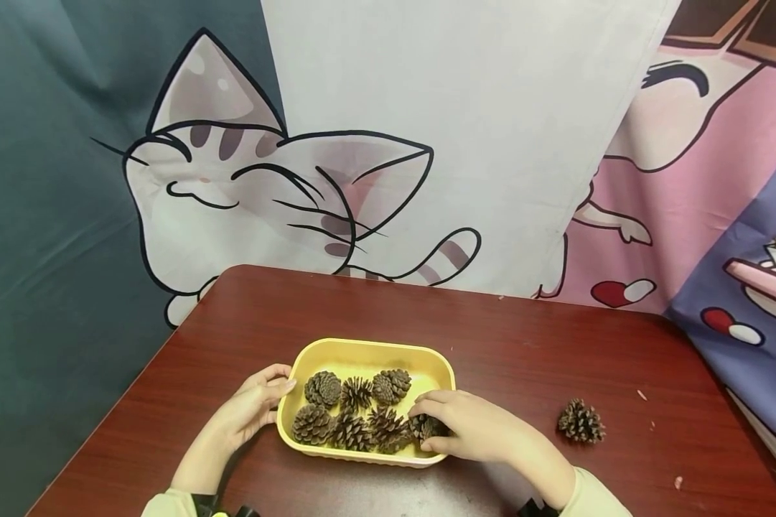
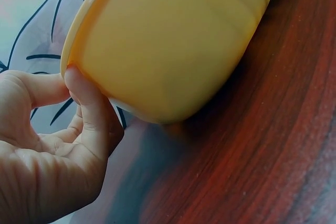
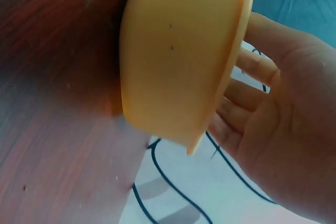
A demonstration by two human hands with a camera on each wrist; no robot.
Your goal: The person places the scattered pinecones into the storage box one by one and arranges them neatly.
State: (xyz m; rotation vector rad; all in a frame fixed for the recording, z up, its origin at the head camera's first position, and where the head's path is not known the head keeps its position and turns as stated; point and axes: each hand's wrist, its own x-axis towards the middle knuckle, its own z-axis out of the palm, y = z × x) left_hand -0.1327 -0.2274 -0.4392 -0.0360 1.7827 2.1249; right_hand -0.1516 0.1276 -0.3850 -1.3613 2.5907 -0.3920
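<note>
A yellow plastic tub (image 1: 362, 347) with rounded corners holds several brown pine cones, set in two rough rows. My left hand (image 1: 253, 403) pinches its left end, the thumb and a finger meeting at the rim in the left wrist view. Over the tub's right end, my right hand (image 1: 468, 425) reaches past the rim, fingers and thumb curled round a pine cone (image 1: 425, 429) in the front right corner. In the right wrist view the tub's wall (image 3: 173, 61) hides that cone and the fingertips. Beside it in the front row lies another pine cone (image 1: 388, 429).
One loose pine cone (image 1: 581, 421) lies on the dark red table (image 1: 523, 345), to the right of my right hand. Small light flakes dot the tabletop at the right. A cloth printed with cartoon cats (image 1: 232, 179) hangs behind the far edge.
</note>
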